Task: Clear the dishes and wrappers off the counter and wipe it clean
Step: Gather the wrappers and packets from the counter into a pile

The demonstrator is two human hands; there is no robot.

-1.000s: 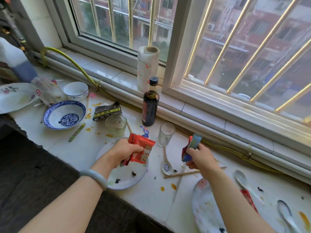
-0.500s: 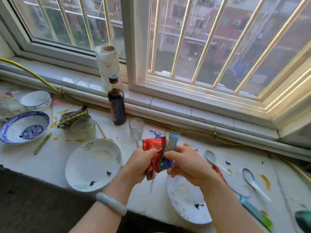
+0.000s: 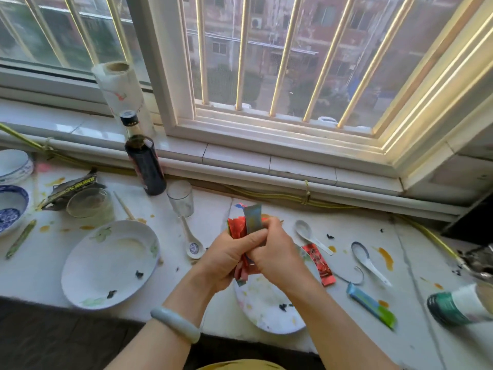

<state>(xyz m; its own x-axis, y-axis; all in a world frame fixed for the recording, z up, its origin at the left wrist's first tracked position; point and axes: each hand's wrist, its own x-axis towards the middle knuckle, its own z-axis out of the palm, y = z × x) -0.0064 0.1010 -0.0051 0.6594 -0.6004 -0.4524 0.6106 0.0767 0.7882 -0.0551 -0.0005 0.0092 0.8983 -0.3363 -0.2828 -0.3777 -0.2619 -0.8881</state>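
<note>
holding: bunch of wrappers (image 3: 238,227), frame centre, grasped by both left hand (image 3: 226,259) and right hand (image 3: 278,259) above counter (image 3: 210,212). white plate (image 3: 106,265) lower left; red wrapper (image 3: 318,264), blue wrapper (image 3: 370,305) lying lower right.

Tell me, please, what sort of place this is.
Probably a home kitchen counter under a barred window: used plates, spoons and a sauce bottle sit on it, with a paper roll on the sill.

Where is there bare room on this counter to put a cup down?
Bare counter lies between the white spoons and the yellow hose, and at the front edge left of the big white plate. Crowded: the far left around the blue bowl and black wrapper, and around the red wrapper.
</note>
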